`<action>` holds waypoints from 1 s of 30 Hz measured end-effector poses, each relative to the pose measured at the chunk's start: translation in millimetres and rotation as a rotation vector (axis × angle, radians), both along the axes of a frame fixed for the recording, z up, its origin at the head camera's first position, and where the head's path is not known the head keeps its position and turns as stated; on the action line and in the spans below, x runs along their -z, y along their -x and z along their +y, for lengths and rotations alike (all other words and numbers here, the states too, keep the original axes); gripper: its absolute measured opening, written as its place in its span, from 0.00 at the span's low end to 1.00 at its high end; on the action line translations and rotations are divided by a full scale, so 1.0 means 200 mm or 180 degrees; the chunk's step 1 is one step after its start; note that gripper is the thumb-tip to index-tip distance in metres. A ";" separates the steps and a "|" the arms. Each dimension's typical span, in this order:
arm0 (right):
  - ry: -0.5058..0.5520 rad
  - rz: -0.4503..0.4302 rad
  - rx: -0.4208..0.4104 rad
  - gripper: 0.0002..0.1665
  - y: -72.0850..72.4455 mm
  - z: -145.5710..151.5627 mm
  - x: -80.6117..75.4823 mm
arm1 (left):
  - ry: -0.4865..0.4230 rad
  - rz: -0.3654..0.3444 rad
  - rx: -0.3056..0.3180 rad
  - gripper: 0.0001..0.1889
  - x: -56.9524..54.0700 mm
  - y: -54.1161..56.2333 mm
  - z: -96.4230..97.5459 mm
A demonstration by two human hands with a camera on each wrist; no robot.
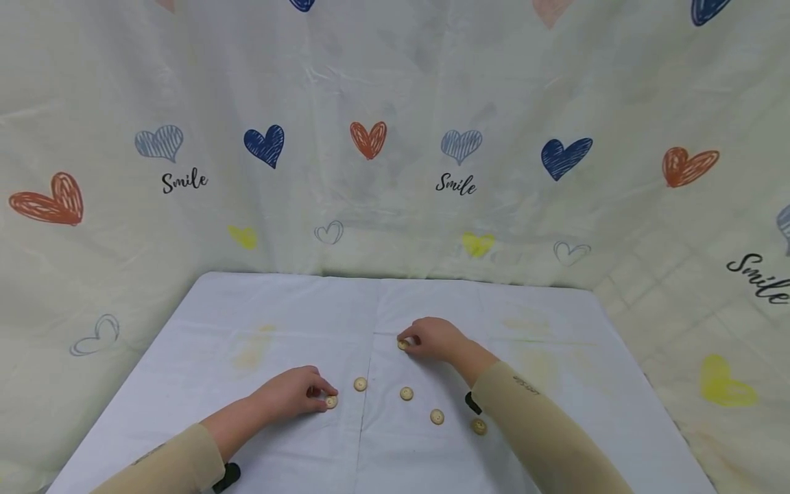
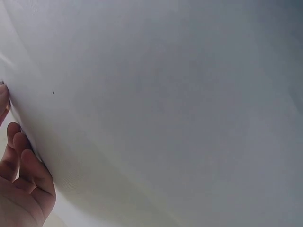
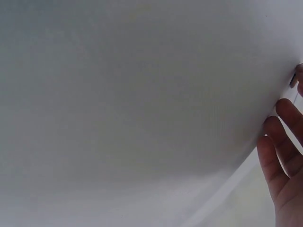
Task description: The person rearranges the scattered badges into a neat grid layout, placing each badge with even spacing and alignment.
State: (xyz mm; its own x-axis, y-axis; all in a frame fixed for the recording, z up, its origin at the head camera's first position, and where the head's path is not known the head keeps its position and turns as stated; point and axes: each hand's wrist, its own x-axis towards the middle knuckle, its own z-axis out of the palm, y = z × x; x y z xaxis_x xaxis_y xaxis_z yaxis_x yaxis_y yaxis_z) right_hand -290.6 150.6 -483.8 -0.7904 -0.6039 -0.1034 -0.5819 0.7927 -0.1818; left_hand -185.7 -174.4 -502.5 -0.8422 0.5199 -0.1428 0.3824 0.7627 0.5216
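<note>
Several round, light-brown buttons lie on the white cloth, small holes showing at their centres. In the head view my left hand (image 1: pixel 295 393) pinches one button (image 1: pixel 331 402) at its edge between thumb and fingers, down at the cloth. Farther back, my right hand (image 1: pixel 435 339) pinches another button (image 1: pixel 403 345), partly covered by the fingertips. Just right of the left hand's button lies a loose button (image 1: pixel 361 384). In the left wrist view the left hand's fingers (image 2: pixel 35 172) rest along the cloth; the right wrist view shows the right hand's fingers (image 3: pixel 272 156) likewise.
Between the arms lie a loose button (image 1: pixel 407 394) and, nearer the right sleeve, two others, one button (image 1: pixel 437 416) and a darker button (image 1: pixel 479 427). The white-covered table (image 1: pixel 296 309) ends at a pale curtain (image 1: pixel 395 199) printed with hearts.
</note>
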 end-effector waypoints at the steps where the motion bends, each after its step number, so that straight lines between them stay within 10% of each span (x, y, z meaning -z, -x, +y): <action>1: 0.0018 -0.0024 0.0029 0.16 -0.01 0.01 -0.01 | -0.0004 0.0011 0.0008 0.12 0.00 0.00 0.00; 30: 0.0311 -0.0273 0.0197 0.18 -0.29 0.42 -0.15 | -0.0182 -0.0106 -0.0059 0.07 0.02 0.02 0.01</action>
State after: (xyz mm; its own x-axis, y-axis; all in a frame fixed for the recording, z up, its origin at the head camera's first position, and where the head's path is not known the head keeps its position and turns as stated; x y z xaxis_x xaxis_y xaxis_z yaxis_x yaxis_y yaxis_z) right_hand -232.8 234.1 -453.5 -0.8173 -0.5647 -0.1151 -0.5114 0.8027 -0.3069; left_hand -190.4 -173.0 -507.3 -0.8470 0.5124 -0.1414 0.3502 0.7380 0.5768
